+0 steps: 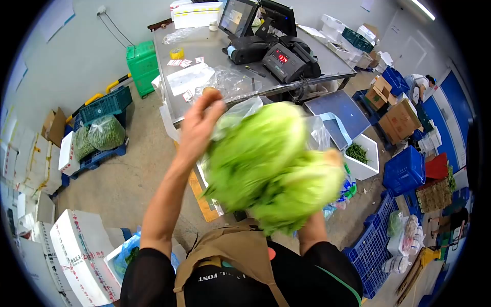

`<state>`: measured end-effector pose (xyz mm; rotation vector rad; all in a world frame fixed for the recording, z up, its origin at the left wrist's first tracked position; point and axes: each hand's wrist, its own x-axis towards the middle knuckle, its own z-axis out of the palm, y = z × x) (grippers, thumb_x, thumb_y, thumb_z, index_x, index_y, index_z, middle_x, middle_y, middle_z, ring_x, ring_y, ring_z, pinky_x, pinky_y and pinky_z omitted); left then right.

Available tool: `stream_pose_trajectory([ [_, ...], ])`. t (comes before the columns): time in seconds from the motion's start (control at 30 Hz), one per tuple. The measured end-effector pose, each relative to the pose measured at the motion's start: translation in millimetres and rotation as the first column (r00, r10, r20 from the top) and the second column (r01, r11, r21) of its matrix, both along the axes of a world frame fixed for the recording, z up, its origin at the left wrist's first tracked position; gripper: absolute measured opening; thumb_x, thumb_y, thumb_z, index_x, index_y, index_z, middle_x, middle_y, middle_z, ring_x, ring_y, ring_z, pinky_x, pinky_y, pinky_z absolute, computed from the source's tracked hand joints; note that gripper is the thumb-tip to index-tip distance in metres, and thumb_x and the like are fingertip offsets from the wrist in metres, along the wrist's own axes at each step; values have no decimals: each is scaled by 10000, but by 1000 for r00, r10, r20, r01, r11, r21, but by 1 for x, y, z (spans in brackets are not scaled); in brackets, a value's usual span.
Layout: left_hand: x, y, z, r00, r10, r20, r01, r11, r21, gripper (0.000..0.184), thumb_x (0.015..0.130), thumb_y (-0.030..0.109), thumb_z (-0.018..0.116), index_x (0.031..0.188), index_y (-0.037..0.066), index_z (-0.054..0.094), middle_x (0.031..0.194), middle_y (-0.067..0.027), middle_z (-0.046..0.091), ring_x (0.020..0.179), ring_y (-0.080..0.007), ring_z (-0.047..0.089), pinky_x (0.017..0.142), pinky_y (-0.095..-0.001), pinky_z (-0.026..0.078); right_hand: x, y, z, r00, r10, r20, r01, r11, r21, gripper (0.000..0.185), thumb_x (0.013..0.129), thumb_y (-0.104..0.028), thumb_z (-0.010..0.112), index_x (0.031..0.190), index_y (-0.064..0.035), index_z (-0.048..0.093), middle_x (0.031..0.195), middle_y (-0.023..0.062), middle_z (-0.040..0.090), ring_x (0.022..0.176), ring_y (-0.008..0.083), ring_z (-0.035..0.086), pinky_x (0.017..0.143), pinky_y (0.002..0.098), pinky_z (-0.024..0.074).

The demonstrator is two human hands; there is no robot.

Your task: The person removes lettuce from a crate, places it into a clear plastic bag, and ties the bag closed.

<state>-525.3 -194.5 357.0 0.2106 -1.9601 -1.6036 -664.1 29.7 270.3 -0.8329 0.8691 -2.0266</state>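
Two large heads of leafy green lettuce (pixel 261 148), blurred by motion, hang in front of my apron. My left hand (pixel 202 115) is raised at their upper left, its fingers bent near a clear plastic bag (pixel 245 108); whether it pinches the bag is unclear. My right hand (pixel 333 156) is mostly hidden behind the lettuce on the right; only a blurred bit of it shows, and the forearm comes up from below. Beyond the lettuce is a metal table (pixel 169 105) with a scale (pixel 283 59) showing red digits.
On the table lie yellow tape (pixel 176 53), labels and loose plastic film. A square blue-grey platform (pixel 338 115) and a white foam box (pixel 369 169) of green vegetables stand at right. Blue pallets (pixel 371 250), crates and boxes line both sides. Another person (pixel 420 84) bends at far right.
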Motion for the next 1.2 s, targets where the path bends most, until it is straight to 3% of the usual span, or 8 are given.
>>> stream_pose_trajectory([
  [0.17,-107,20,-103,891,395,225,-141,711,-689,675,720,449,745,1107,-67,547,1013,-243,619,974,-380,591,824,-479,470,-74,97,65,752,-336,-566,396,918,-20,701,517,-274,826,1152,-50,632,1440,179,250,1312,340,301,1090,410,243],
  [0.23,-131,0,-121,878,322,354,-53,800,-597,437,806,345,685,969,-51,599,819,-169,656,792,-309,639,696,-435,499,-90,105,76,638,-316,-702,444,896,1,735,468,-294,850,1132,-49,650,1473,190,200,1344,356,260,1111,419,208],
  [0.3,-133,-14,-116,942,2,335,-73,977,199,252,865,217,610,886,-34,625,645,-76,618,618,-213,616,583,-345,485,-99,94,75,567,-236,-789,449,892,56,770,419,-314,875,1112,-49,667,1505,200,149,1376,373,218,1132,428,172],
  [0.4,-105,-53,-88,923,-334,191,19,535,845,311,930,226,480,1067,-33,583,524,74,240,461,-82,255,480,-276,253,-100,59,58,509,-67,-858,487,844,223,816,413,-410,886,1108,-39,672,1514,219,135,1388,384,199,1139,442,162],
  [0.7,-62,-53,-78,881,-451,141,225,662,715,258,980,301,454,887,73,531,492,51,342,383,-41,261,393,-217,212,3,-119,-49,-35,492,-870,705,629,328,505,812,-393,620,1188,-57,577,1413,262,299,1309,435,293,1012,708,178],
  [0.9,-44,-64,-79,834,-514,201,267,694,669,287,965,349,494,861,84,530,511,0,471,353,-37,301,364,-201,221,-30,-101,-19,-44,368,-929,730,647,222,665,844,-560,551,1240,-27,533,1414,284,297,1302,477,280,1010,706,188],
  [1.0,-49,-60,-80,843,-514,160,286,680,676,315,959,365,502,878,63,541,533,-10,508,358,-34,326,372,-199,240,-58,-86,-54,101,269,-958,913,358,196,739,812,-591,580,1283,-27,498,1397,292,311,1294,422,302,1014,636,235],
  [1.2,-83,-29,-80,835,-530,147,381,751,539,347,952,398,498,932,55,543,573,-35,530,375,-41,352,375,-201,265,-41,-96,-99,82,192,-978,801,571,179,740,829,-515,597,1379,-61,401,1409,286,286,1273,444,307,967,646,257],
])
